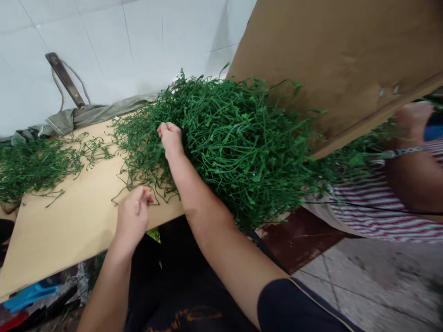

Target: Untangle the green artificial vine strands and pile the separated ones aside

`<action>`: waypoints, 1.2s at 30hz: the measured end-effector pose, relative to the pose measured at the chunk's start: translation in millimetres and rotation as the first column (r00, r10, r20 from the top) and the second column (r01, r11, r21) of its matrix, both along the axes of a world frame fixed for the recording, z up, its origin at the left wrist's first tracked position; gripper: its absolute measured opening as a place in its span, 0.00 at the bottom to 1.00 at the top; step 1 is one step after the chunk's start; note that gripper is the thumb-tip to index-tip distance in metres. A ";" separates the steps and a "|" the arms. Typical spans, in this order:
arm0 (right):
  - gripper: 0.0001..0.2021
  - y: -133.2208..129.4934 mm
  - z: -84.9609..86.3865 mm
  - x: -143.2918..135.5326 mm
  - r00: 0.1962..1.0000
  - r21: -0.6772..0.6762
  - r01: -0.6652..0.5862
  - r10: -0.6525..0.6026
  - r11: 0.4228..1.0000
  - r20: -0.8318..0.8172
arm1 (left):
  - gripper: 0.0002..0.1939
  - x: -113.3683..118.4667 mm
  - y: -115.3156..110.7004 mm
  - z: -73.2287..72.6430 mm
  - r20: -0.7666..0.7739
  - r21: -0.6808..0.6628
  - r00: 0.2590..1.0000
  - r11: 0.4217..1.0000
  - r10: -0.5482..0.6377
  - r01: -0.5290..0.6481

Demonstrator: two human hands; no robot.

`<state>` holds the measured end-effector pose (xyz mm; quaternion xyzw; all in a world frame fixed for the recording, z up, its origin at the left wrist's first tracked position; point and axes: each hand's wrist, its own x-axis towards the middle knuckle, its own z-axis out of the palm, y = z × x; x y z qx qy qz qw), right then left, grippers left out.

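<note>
A big heap of thin green stems with small leafy tips, like plastic plant sprigs (235, 143), lies tangled across the board. My right hand (170, 138) reaches to the left side of this heap, its fingers curled together against the stems; what they pinch is hidden. Lower and nearer my body, my left hand (134, 210) hovers over the board's front edge with fingers bent in towards the thumb. A few loose dark stems run close by its fingertips, and whether it grips one I cannot make out.
A tan board (72, 207) forms the work surface, with a smaller pile of green sprigs (38, 163) at far left. A large cardboard sheet (332, 60) leans at right. Beyond it are another person's arm (408, 170) and striped clothing. Grey cloth (93, 117) lines the wall side.
</note>
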<state>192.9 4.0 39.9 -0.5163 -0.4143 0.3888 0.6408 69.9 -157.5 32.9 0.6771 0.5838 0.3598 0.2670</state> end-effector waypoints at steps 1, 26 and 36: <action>0.16 -0.1 3.2 3.0 0.999 0.002 -0.027 0.027 1.000 -0.042 | 0.13 -1.9 -1.8 -0.7 -0.015 -0.023 1.000 1.000 -0.019 0.019; 0.14 -31.2 34.5 -5.9 0.899 0.241 -0.437 0.421 0.866 0.116 | 0.18 -3.7 57.3 15.3 -0.292 0.232 0.955 0.972 0.043 0.027; 0.15 1.5 7.6 -9.3 0.953 0.186 -0.240 0.195 0.953 0.233 | 0.15 -6.8 14.5 21.0 -0.321 0.280 0.929 0.918 -0.185 0.280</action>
